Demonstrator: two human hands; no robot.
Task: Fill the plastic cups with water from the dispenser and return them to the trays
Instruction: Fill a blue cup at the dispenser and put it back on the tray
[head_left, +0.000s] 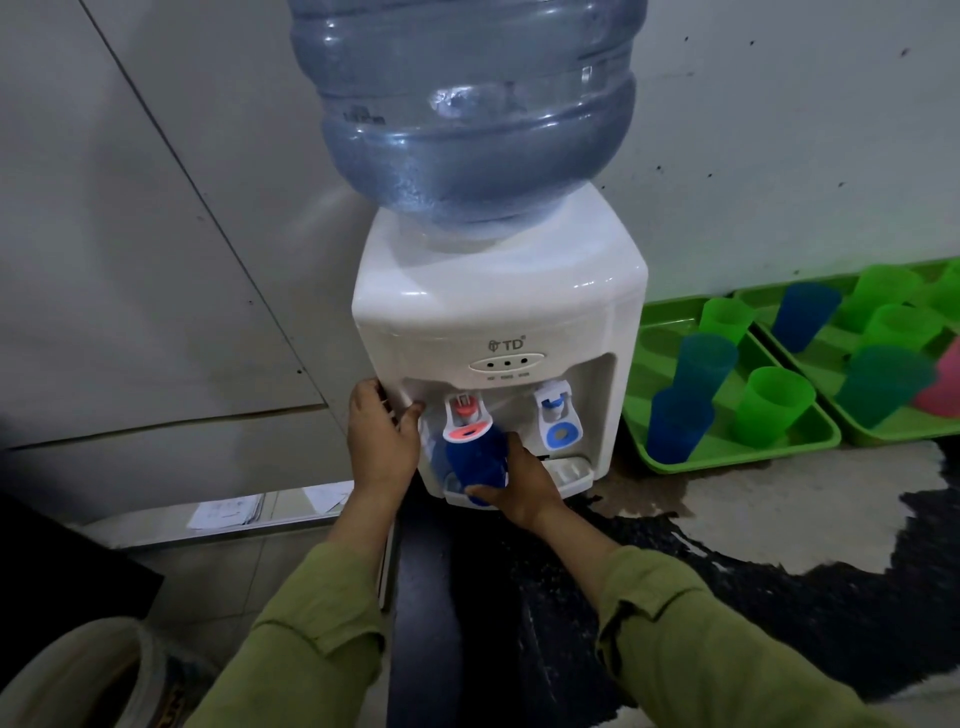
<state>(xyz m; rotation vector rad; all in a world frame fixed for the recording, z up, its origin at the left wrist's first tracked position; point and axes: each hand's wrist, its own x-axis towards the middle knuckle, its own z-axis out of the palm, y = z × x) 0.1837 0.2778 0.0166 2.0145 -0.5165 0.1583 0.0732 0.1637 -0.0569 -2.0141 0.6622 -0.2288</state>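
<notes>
A white water dispenser (498, 312) with a big blue bottle (467, 109) on top stands against the wall. My right hand (519, 483) grips a blue plastic cup (478, 457) and holds it tilted under the red tap (465, 415). My left hand (382, 436) rests on the dispenser's left front edge, fingers on its side and thumb reaching into the tap recess. The blue tap (558, 415) to the right is free. Two green trays (727, 457) (883, 431) at the right hold several blue, teal and green cups.
The dark counter (675, 561) in front of the dispenser looks wet, with a pale patch toward the trays. A pink cup (943, 389) stands at the right edge. A pale round container (78, 675) sits at the lower left, and papers (228, 512) lie on a low ledge.
</notes>
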